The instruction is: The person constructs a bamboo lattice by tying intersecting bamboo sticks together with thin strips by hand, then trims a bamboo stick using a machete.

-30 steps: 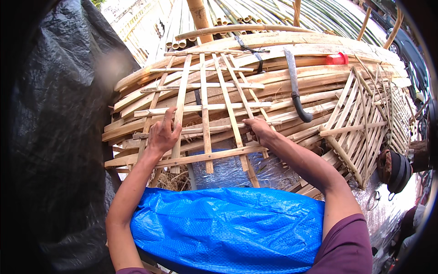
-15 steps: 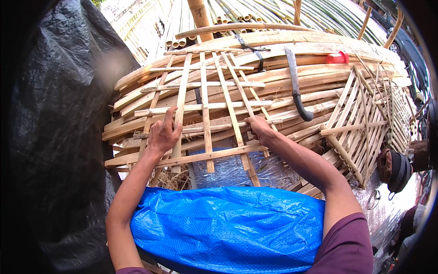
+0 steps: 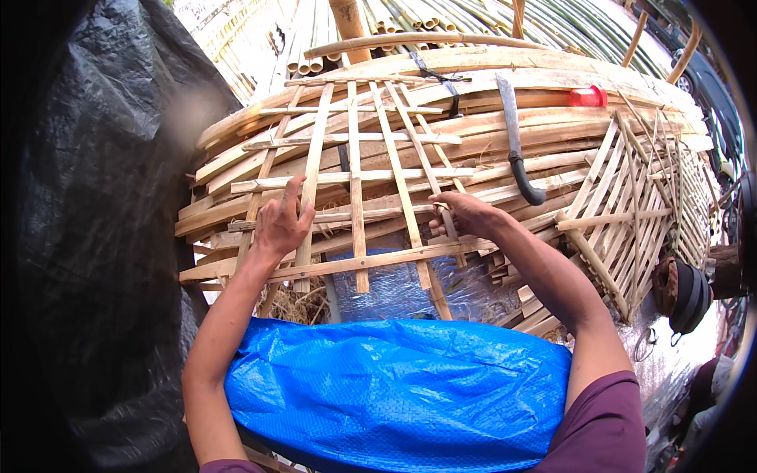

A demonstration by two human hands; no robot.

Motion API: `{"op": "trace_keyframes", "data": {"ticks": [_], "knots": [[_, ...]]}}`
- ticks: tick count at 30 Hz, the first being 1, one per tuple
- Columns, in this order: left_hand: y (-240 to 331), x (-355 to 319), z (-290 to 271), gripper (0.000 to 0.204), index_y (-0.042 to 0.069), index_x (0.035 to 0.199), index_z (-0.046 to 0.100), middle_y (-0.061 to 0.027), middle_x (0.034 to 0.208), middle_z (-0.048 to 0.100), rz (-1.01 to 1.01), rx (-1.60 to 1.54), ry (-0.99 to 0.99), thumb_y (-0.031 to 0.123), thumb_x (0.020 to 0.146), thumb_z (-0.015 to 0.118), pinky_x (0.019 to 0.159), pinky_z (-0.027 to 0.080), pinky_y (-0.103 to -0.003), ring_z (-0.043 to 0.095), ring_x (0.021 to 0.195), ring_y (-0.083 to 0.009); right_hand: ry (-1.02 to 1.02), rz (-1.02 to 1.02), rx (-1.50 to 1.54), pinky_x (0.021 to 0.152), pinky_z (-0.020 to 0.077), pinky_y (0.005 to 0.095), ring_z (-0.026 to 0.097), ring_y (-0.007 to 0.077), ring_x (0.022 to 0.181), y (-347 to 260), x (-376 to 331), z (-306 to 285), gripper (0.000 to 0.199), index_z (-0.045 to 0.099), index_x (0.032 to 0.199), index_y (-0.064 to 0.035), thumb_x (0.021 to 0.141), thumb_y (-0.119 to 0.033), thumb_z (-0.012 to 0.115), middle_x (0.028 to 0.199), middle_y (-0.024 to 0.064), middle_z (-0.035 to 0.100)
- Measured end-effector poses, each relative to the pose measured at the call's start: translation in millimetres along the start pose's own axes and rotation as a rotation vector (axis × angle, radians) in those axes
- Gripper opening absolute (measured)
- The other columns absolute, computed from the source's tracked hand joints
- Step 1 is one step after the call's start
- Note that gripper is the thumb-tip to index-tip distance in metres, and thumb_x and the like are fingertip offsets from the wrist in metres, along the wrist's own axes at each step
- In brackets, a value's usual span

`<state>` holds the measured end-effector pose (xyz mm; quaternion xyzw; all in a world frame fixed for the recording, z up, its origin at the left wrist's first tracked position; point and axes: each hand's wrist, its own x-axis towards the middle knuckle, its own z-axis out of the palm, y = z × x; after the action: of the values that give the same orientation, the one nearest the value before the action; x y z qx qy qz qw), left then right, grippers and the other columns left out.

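From my feed, much was lost: the left third of the view was swallowed by a black sheet (image 3: 95, 260), the rim went dark, and a person at the far right edge was cut off so that only a dark cap (image 3: 684, 296) and little else showed. A blue tarp (image 3: 394, 394) covered everything below the forearms, and I could not see what lay under it. My right hand (image 3: 465, 214) was turned so the fingertips were tucked from view; the fingers (image 3: 443, 210) were curled closed, pinching a slat of the bamboo lattice (image 3: 355, 189) where it crossed another, though I could not make out whether anything else sat in that grip. My left hand (image 3: 282, 225) lay flat on the lattice, fingers spread open and extended, pressing on an upright slat and gripping nothing. The lattice rested tilted against a big stack of split bamboo (image 3: 489, 102), its lower edge just above the tarp, with clear plastic film (image 3: 394, 288) and some dry straw (image 3: 296, 303) showing beneath it. A knife (image 3: 516, 142) with a dark curved handle lay on the stack to the right, and a small red object (image 3: 587, 96) sat farther up. Finished lattice panels (image 3: 631, 205) leaned at the right side. Behind the stack, long bamboo poles (image 3: 441, 16) ran away outdoors in daylight.
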<state>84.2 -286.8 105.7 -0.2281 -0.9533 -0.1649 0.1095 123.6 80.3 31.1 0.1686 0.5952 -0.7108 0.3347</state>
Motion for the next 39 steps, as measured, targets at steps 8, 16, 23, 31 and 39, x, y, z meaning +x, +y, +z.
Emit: {"op": "trace_keyframes", "data": {"ticks": [8,16,23,31,39], "knots": [[7,5,-2,0.047,0.016,0.132,0.041,-0.022,0.063,0.061,-0.041,-0.071,0.002,0.023,0.089,0.056,0.061,0.048,-0.056,0.062,0.063,-0.0473,-0.009,0.012,-0.364,0.079,0.0525,0.0371,0.068,0.0209,0.081,-17,-15,-11,0.085,0.032,0.147,-0.0127,0.09,-0.073,0.043,0.099,0.0166,0.07],[6,4,-3,0.047,0.016,0.133,0.04,-0.0198,0.058,0.059,-0.038,-0.069,-0.016,0.023,0.089,0.056,0.058,0.047,-0.056,0.061,0.058,-0.0458,0.294,-0.023,-0.645,0.076,0.0555,0.0367,0.071,0.024,0.084,-33,-8,-9,0.077,0.064,0.116,0.0005,0.088,-0.07,0.05,0.077,0.0191,0.069],[7,2,-5,0.048,0.016,0.134,0.04,-0.0187,0.056,0.058,-0.019,-0.04,-0.002,0.023,0.089,0.057,0.058,0.048,-0.056,0.061,0.056,-0.0449,0.157,-0.373,-0.745,0.078,0.0497,0.0295,0.064,0.0168,0.088,-25,5,-26,0.053,0.068,0.104,0.0027,0.083,-0.046,0.074,0.093,0.0126,0.068],[5,2,-3,0.049,0.017,0.134,0.04,-0.019,0.056,0.058,-0.015,-0.023,0.014,0.023,0.089,0.058,0.058,0.049,-0.055,0.061,0.056,-0.0446,0.033,-0.311,-0.818,0.076,0.0502,0.0322,0.062,0.0171,0.087,-25,12,-19,0.05,0.063,0.102,0.0017,0.074,-0.034,0.085,0.093,0.0095,0.065],[7,1,-6,0.05,0.017,0.135,0.04,-0.0189,0.056,0.059,-0.023,-0.012,0.012,0.023,0.088,0.058,0.058,0.049,-0.055,0.061,0.055,-0.0448,0.082,-0.412,-0.772,0.088,0.051,0.0401,0.061,0.0298,0.105,-28,-10,-15,0.085,0.036,0.13,-0.0025,0.07,-0.033,0.087,0.112,0.0248,0.062]]}}
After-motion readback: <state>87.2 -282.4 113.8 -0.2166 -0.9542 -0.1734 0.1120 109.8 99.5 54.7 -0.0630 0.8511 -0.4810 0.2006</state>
